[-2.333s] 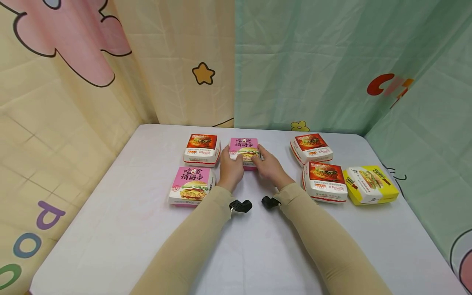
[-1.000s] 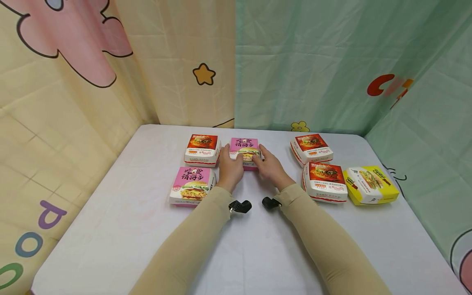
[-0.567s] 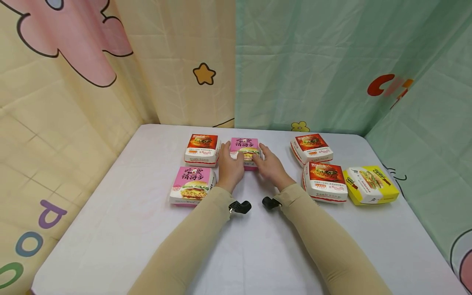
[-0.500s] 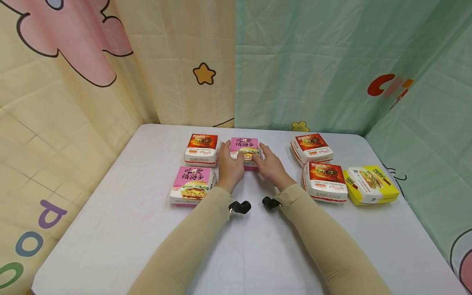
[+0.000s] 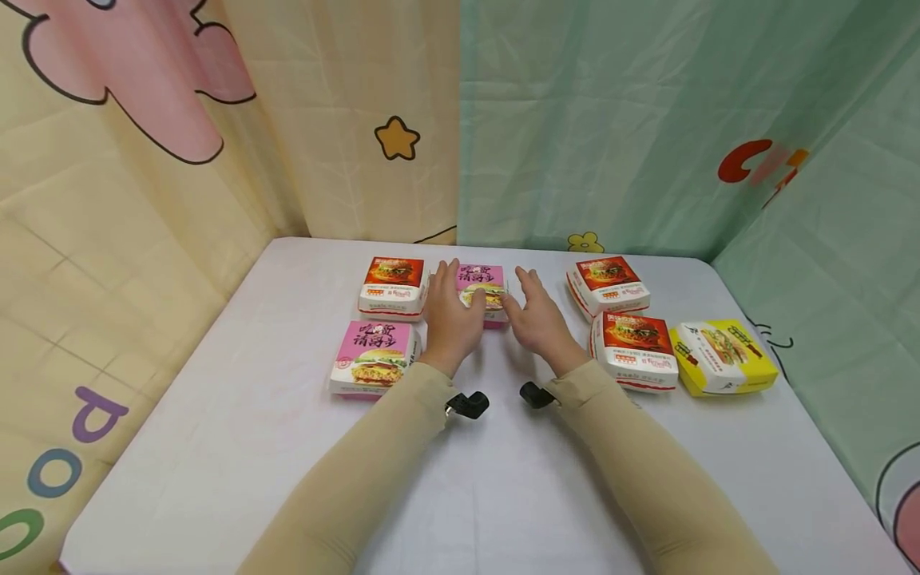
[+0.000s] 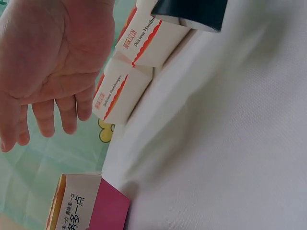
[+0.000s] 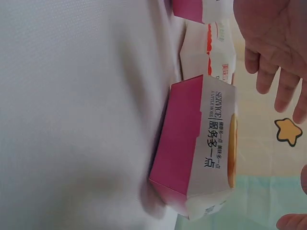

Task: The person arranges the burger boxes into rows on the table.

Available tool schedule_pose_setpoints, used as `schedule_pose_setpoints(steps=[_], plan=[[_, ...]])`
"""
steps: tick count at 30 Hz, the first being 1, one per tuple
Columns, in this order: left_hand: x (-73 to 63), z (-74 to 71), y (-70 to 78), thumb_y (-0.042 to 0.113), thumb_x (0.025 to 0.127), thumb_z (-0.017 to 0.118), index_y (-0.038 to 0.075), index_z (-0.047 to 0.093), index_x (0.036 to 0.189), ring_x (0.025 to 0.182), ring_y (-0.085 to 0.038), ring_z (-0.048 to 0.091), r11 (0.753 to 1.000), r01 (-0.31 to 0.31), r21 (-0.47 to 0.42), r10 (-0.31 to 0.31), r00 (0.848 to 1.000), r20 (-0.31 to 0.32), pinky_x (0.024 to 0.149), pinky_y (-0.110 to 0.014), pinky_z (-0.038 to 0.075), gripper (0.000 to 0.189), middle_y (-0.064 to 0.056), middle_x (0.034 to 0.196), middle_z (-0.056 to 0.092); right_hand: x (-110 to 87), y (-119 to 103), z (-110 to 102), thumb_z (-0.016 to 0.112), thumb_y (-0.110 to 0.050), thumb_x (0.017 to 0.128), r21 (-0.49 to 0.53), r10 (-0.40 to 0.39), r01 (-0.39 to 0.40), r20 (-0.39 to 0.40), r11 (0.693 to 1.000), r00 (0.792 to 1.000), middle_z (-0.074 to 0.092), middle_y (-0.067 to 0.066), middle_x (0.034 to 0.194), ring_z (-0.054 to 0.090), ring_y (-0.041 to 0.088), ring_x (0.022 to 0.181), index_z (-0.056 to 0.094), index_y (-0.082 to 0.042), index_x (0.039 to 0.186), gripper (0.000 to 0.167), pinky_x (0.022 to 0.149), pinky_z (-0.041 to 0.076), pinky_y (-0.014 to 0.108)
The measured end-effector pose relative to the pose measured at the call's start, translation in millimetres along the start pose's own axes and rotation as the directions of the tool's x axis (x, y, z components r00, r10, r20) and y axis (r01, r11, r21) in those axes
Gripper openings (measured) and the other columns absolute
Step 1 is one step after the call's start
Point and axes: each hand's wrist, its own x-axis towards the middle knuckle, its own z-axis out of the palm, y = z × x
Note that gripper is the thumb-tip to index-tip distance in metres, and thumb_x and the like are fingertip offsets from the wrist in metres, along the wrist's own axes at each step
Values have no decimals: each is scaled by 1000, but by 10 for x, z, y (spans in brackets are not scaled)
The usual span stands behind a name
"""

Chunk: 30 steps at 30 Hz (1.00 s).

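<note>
Both hands are raised on either side of a pink-topped burger box [image 5: 482, 279] at the back middle of the table. My left hand [image 5: 454, 323] overlaps the box's left edge in the head view, fingers extended. My right hand [image 5: 542, 323] is apart from the box's right side, its fingers straight and its palm turned inward. In the right wrist view the pink burger box [image 7: 192, 143] stands on the cloth, with the left hand [image 7: 278, 43] above and beyond it. The left wrist view shows the right hand [image 6: 53, 62] away from the pink box [image 6: 91, 206], holding nothing.
Left of the hands sit a red-topped box [image 5: 393, 286] and another pink box [image 5: 374, 357]. At the right are two red-topped boxes, one at the back [image 5: 608, 286] and one in front [image 5: 636, 351], beside a yellow one [image 5: 723, 357]. Printed curtains [image 5: 575, 120] surround the white table [image 5: 216, 447].
Both hands held the middle pink box earlier. They have let go and lifted; the right hand has moved off to the right, and the box stays at the back middle.
</note>
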Motion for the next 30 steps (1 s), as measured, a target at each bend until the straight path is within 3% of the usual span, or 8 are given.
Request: schedule_pose_setpoints(steps=[13, 19, 24, 30], plan=[[-98, 62, 158, 31, 103, 61, 11, 32, 165, 162, -40, 19, 991, -119, 60, 109, 984, 139, 129, -67, 14, 72, -14, 174, 26, -360, -53, -400, 54, -30, 110, -80, -92, 90, -25, 993, 995, 14, 15, 177, 14, 32, 165, 24, -14, 169, 68, 129, 22, 59], [-195, 122, 279, 39, 104, 59, 12, 30, 166, 163, -39, 17, 977, -194, 88, 167, 955, 245, 130, -63, 15, 74, -11, 175, 26, -570, 18, -687, 54, -26, 109, -160, -68, 60, -48, 985, 996, 12, 16, 177, 15, 38, 164, 25, -14, 169, 67, 127, 21, 66], [-273, 210, 373, 45, 104, 60, 17, 28, 167, 164, -38, 16, 970, -205, 131, 153, 933, 327, 130, -64, 16, 77, -8, 175, 26, -689, 179, -910, 53, -30, 110, -204, 11, -20, -45, 979, 999, 9, 16, 178, 12, 41, 164, 21, -19, 170, 69, 124, 21, 71], [-356, 327, 456, 49, 104, 60, 19, 27, 168, 164, -37, 17, 963, -225, 146, 141, 888, 438, 130, -63, 16, 78, -7, 175, 26, -799, 470, -1103, 51, -30, 110, -236, 50, -61, -51, 970, 997, 9, 22, 176, 12, 47, 162, 21, -12, 169, 68, 122, 21, 75]])
